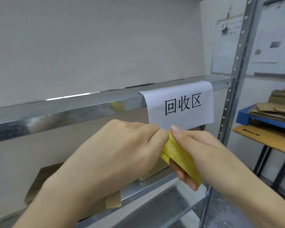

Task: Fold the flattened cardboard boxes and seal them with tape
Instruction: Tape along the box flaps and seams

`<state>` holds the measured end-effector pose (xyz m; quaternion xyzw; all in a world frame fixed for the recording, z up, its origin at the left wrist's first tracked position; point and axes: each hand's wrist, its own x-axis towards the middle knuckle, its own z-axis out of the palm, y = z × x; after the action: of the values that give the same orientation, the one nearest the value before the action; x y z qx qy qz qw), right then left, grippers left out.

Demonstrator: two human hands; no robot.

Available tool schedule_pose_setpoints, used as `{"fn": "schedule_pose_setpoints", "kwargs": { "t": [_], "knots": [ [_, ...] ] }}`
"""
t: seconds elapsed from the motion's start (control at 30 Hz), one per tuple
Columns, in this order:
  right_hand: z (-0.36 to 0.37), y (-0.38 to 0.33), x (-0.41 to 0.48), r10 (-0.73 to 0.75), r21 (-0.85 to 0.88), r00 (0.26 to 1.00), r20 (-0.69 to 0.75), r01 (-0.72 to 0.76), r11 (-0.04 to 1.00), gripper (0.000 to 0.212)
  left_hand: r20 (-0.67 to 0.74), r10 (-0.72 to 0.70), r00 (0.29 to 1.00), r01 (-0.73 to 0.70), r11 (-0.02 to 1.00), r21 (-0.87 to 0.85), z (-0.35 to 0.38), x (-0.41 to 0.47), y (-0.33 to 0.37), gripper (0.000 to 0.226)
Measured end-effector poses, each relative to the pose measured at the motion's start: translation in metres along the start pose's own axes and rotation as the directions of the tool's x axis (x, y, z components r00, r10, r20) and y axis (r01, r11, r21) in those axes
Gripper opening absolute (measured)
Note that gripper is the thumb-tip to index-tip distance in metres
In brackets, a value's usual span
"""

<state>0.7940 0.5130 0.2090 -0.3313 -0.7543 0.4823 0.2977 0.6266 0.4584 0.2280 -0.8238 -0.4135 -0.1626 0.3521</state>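
The right hand (202, 155) grasps a roll of tape (179, 158), thumb along the top edge and fingers curled under the lower rim; the left hand (122, 145) is clenched at the roll's upper end, its fingertips pinched on the tape's outer layer; both hands are bare and meet directly below a paper sign (179, 104). The roll is yellow, semi-glossy and translucent, with a printed inner core strip showing small characters too fine to read.

The paper sign is a white sheet folded over the front rail of a metal shelf (72, 109); it carries three large black characters, "回收区". The rail is galvanised steel, reflective and mottled; the upright post (237, 63) at the right is perforated with a column of slots. Behind the hands, on the lower shelf level, lie brown cardboard boxes (44, 180), matte and corrugated at the edges; their exact fold condition cannot be determined.

To the far right, a blue plastic pallet (247, 116) carries a stack of flattened cardboard (273, 107); the pallet rests on a brown board (262, 137) bearing blurred dark print; that board sits on a dark-legged stand. The back wall is plain off-white; a whiteboard (227, 46) with papers attached hangs beyond the post, its writing illegible.
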Motion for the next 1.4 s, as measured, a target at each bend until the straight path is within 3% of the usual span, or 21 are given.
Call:
{"fn": "schedule_pose_setpoints", "kwargs": {
  "t": [0.13, 0.23, 0.33, 0.47, 0.57, 0.67, 0.73, 0.93, 1.0, 1.07, 1.13, 1.2, 1.27, 1.4],
  "knots": [
    [-0.001, 0.002, -0.001, 0.038, 0.044, 0.999, 0.033, -0.040, 0.998, 0.059, -0.003, -0.018, 1.000, 0.018, 1.000, -0.018, 0.007, -0.001, 0.000, 0.007],
    [-0.003, 0.001, 0.000, 0.039, 0.067, 0.999, 0.038, -0.042, 0.997, 0.063, -0.060, -0.136, 0.989, 0.121, 0.971, -0.208, 0.009, -0.005, -0.004, 0.010],
    [-0.007, 0.001, 0.002, -0.012, 0.093, 1.000, 0.023, 0.010, 0.996, 0.057, -0.096, -0.261, 0.961, 0.179, 0.845, -0.504, 0.009, -0.009, -0.010, 0.010],
    [-0.011, 0.007, 0.002, -0.124, 0.161, 0.990, 0.074, 0.110, 0.981, 0.022, -0.003, -0.327, 0.945, 0.228, 0.667, -0.710, 0.010, -0.012, -0.015, 0.029],
    [-0.012, 0.011, 0.003, -0.176, 0.264, 0.971, 0.162, 0.129, 0.956, 0.039, 0.076, -0.329, 0.941, 0.260, 0.563, -0.785, 0.015, -0.014, -0.018, 0.044],
    [-0.012, 0.011, 0.003, -0.228, 0.350, 0.942, 0.248, 0.132, 0.928, 0.044, 0.123, -0.311, 0.942, 0.241, 0.377, -0.894, 0.018, -0.014, -0.015, 0.037],
    [-0.012, 0.011, 0.003, -0.238, 0.343, 0.930, 0.282, 0.134, 0.930, 0.045, 0.129, -0.320, 0.939, 0.233, 0.311, -0.922, 0.018, -0.014, -0.013, 0.040],
    [-0.006, 0.007, 0.002, -0.165, 0.283, 0.939, 0.302, 0.077, 0.956, 0.029, 0.159, -0.317, 0.935, 0.261, 0.310, -0.914, 0.020, -0.014, -0.013, 0.038],
    [-0.002, 0.008, 0.009, -0.106, 0.261, 0.960, 0.260, 0.036, 0.965, 0.038, 0.185, -0.308, 0.933, 0.283, 0.313, -0.907, 0.022, -0.012, -0.014, 0.038],
    [-0.001, 0.012, 0.021, 0.014, 0.145, 0.981, 0.195, -0.043, 0.989, 0.051, 0.209, -0.292, 0.933, 0.298, 0.303, -0.905, 0.024, -0.011, -0.015, 0.038],
    [0.000, 0.012, 0.024, 0.049, -0.008, 0.982, 0.183, -0.048, 0.999, 0.046, 0.233, -0.277, 0.932, 0.311, 0.285, -0.907, 0.026, -0.010, -0.016, 0.038],
    [0.000, 0.012, 0.017, -0.057, 0.124, 0.975, 0.213, 0.031, 0.992, 0.036, 0.257, -0.267, 0.929, 0.327, 0.263, -0.908, 0.028, -0.010, -0.016, 0.038],
    [-0.002, 0.012, 0.009, -0.083, 0.243, 0.963, 0.256, 0.019, 0.970, 0.036, 0.275, -0.261, 0.925, 0.341, 0.254, -0.905, 0.029, -0.010, -0.016, 0.038],
    [-0.006, 0.018, 0.015, -0.076, 0.229, 0.945, 0.319, 0.001, 0.974, 0.039, 0.294, -0.251, 0.922, 0.357, 0.259, -0.898, 0.031, -0.011, -0.017, 0.038]
  ]
}}
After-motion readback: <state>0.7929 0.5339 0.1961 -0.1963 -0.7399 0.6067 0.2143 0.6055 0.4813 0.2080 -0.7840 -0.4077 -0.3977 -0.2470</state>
